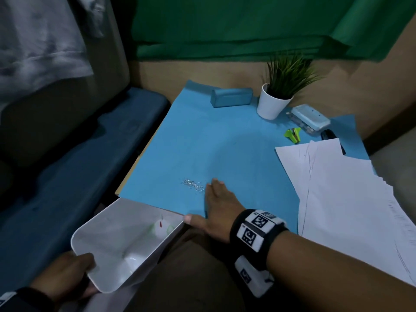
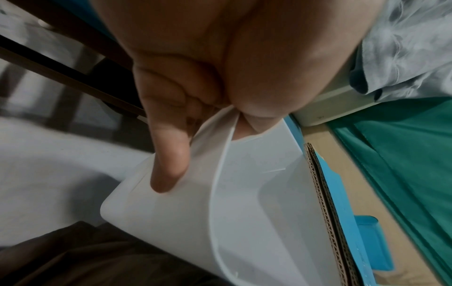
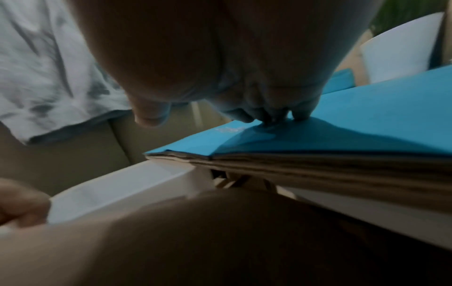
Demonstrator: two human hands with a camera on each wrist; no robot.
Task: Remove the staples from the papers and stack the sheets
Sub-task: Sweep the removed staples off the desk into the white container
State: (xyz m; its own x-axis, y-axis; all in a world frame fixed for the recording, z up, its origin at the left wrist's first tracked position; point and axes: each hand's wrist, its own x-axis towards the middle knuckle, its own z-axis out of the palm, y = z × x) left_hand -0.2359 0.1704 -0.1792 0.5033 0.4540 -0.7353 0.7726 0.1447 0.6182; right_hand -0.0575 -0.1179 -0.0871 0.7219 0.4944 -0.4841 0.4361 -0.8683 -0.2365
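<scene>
Lying flat with fingers straight, the right hand (image 1: 217,202) is beside loose silver staples (image 1: 193,185); a white plastic bin (image 1: 126,242) is gripped by the left hand (image 1: 65,274).

Your worktop (image 1: 225,143) centre is open btwn the staple pile (image 1: 193,185) and far items. Right side's blocked by loose sheets (image 1: 342,194); plant pot (image 1: 272,104), hole punch (image 1: 309,119) crowd the far-right corner; white bin (image 1: 126,242) sits at near-left edge.
</scene>
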